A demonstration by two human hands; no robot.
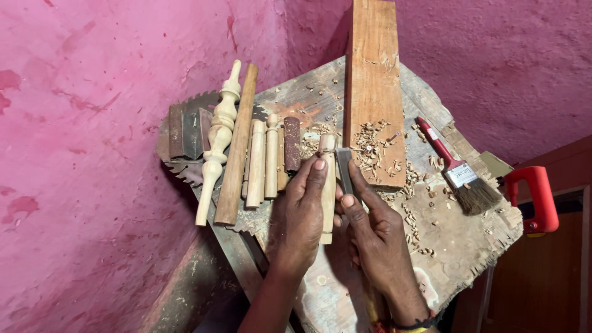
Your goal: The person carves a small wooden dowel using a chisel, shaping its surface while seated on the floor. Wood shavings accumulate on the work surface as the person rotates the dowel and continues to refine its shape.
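Left grip closed round the light, stiff wooden peg, right grip pinching the chisel beside it; hold peg mid-shaft.

Worn bench: plank, brush, saw blade, turned spindles, shavings.

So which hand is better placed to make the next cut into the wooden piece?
Probably the right hand: it holds the metal chisel with the blade lying beside the wooden piece. The left hand is wrapped around that piece, thumb on top, steadying it.
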